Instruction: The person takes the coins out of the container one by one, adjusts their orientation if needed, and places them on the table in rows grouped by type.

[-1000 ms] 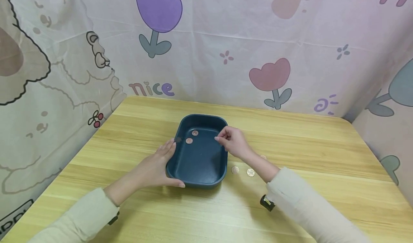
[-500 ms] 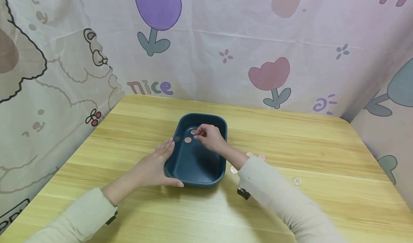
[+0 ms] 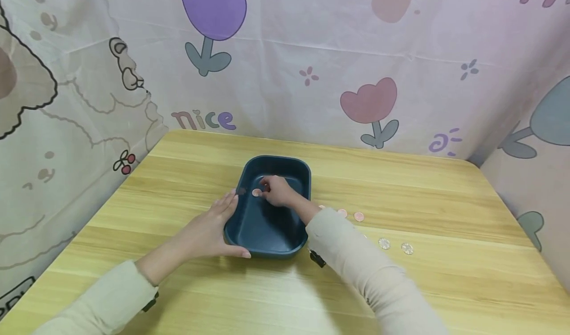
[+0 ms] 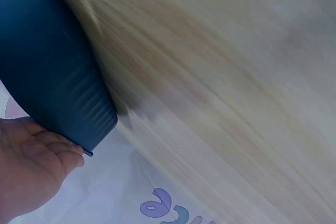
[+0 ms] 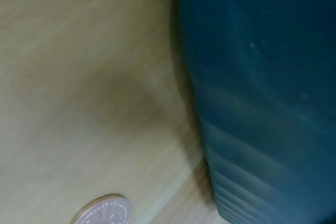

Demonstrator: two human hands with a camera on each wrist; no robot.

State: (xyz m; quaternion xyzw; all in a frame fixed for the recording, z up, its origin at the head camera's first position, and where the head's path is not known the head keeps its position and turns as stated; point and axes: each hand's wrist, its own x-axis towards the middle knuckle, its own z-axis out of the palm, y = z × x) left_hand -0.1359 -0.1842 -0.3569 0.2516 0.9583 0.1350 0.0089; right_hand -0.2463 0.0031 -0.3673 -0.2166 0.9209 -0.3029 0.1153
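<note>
In the head view, a dark blue rectangular plastic bin (image 3: 271, 231) sits on the table. My left hand (image 3: 209, 231) rests along its left side, fingers on the rim and thumb at the near corner. The left wrist view shows those fingers (image 4: 60, 148) at the bin's rim. My right hand (image 3: 280, 191) reaches inside, low over the floor, with thumb and forefinger bent. A copper-coloured coin (image 3: 257, 192) lies right by its thumb tip. The spot where a second coin lay is hidden by the fingers; I cannot tell whether they hold a coin.
Several coins lie on the wooden table right of the bin, among them a copper-coloured coin (image 3: 358, 216) and a paler coin (image 3: 407, 248). The right forearm passes over some of them. One coin (image 5: 107, 211) shows near the bin in the right wrist view. A printed cloth (image 3: 285, 53) hangs behind.
My right hand has moved left and down from the bin's right rim to the coins inside, covering one of them. My left hand keeps its place on the bin.
</note>
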